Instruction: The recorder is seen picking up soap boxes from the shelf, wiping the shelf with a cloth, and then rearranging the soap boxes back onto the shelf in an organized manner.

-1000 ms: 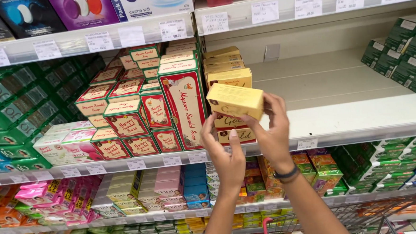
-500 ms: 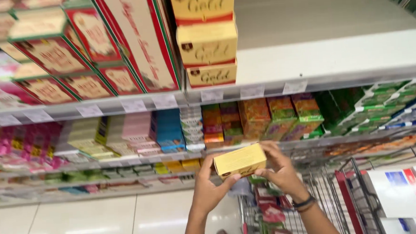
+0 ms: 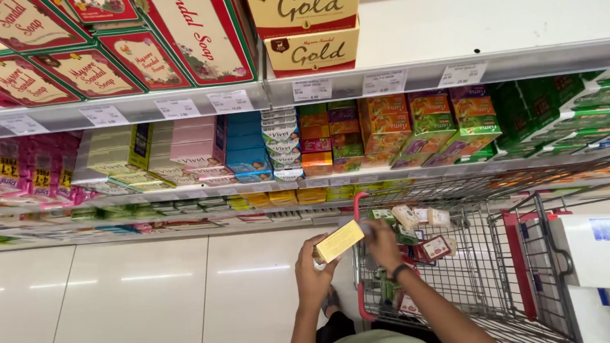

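So, quick rundown, hands first:

Grip: both hands closed on a small yellow box (image 3: 339,241); left hand (image 3: 313,274) wraps the near end, right hand (image 3: 382,242) pinches the far end.
Box: up in the air, flat side up, right at the cart's (image 3: 533,278) red front rim, not inside yet.
Cart: some small packets (image 3: 419,221) already in the basket, plus a white carton (image 3: 594,247) off to the right.
Tip: I'd keep it level and pick a bare patch of wire so nothing gets squashed.
Around: shelves (image 3: 384,80) of stacked boxes above, pale tiled floor (image 3: 138,298) below.
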